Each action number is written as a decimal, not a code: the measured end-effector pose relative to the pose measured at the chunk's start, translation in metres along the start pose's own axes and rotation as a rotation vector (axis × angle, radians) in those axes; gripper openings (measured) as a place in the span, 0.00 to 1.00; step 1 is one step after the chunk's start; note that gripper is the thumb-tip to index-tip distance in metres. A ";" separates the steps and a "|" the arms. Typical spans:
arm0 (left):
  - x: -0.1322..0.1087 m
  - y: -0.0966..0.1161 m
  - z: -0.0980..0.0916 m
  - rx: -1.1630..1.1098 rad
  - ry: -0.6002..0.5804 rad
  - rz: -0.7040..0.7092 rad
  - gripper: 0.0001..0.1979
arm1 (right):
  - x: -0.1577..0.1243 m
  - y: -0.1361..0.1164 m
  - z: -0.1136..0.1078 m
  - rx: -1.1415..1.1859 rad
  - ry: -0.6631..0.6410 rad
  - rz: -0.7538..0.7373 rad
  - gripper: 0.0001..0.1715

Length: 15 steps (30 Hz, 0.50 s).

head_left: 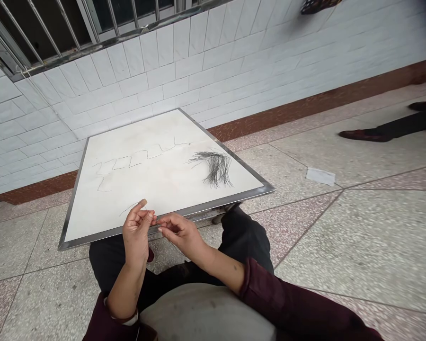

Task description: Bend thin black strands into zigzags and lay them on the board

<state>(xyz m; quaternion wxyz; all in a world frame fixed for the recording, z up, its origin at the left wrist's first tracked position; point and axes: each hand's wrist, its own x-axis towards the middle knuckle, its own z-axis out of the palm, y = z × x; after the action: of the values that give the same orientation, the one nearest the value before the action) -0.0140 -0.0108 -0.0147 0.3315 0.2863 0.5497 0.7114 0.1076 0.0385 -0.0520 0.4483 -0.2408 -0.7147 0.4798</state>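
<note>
My left hand (137, 229) is over the near edge of the white table (152, 182), its thumb and fingertips pinched on a thin dark wire (128, 208). A tan wrap covers one of its fingertips. Close beside it, my right hand (184, 234) pinches the same thin strand, as far as I can make out; the fingertips nearly meet. On the tabletop lie several thin wires bent into zigzags (129, 161), in a row at the left and middle. A loose bundle of dark thin wires (216, 168) lies at the right side.
The table has a grey metal rim (234, 199) and stands against a white tiled wall (199, 80). A barred window (74, 28) is at the upper left. A white paper (320, 176) lies on the floor at right. Another person's shoe (364, 136) shows farther right.
</note>
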 end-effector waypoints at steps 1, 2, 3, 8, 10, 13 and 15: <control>-0.001 0.000 0.000 0.009 -0.003 0.004 0.21 | 0.000 0.001 0.000 0.008 0.003 0.008 0.06; -0.002 0.000 0.000 0.023 -0.004 0.010 0.21 | 0.000 0.001 0.001 0.013 0.006 0.016 0.06; -0.003 0.000 0.000 0.042 -0.006 0.015 0.21 | 0.000 0.002 0.000 0.017 0.008 0.023 0.05; -0.005 -0.001 0.000 0.128 -0.027 0.036 0.21 | 0.001 0.000 -0.002 0.019 0.008 0.033 0.03; -0.004 -0.001 -0.001 0.147 -0.039 0.036 0.21 | 0.001 -0.001 -0.004 -0.001 -0.003 0.026 0.04; -0.003 -0.001 -0.003 0.181 -0.066 0.030 0.20 | 0.002 -0.002 -0.006 -0.025 -0.030 0.011 0.04; -0.002 -0.001 -0.004 0.191 -0.085 0.019 0.20 | 0.002 -0.002 -0.007 -0.041 -0.043 -0.001 0.04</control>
<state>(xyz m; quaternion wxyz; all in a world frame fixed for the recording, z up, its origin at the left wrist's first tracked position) -0.0160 -0.0146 -0.0171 0.3190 0.3518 0.5977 0.6460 0.1132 0.0430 -0.0484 0.4281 -0.2393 -0.7340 0.4698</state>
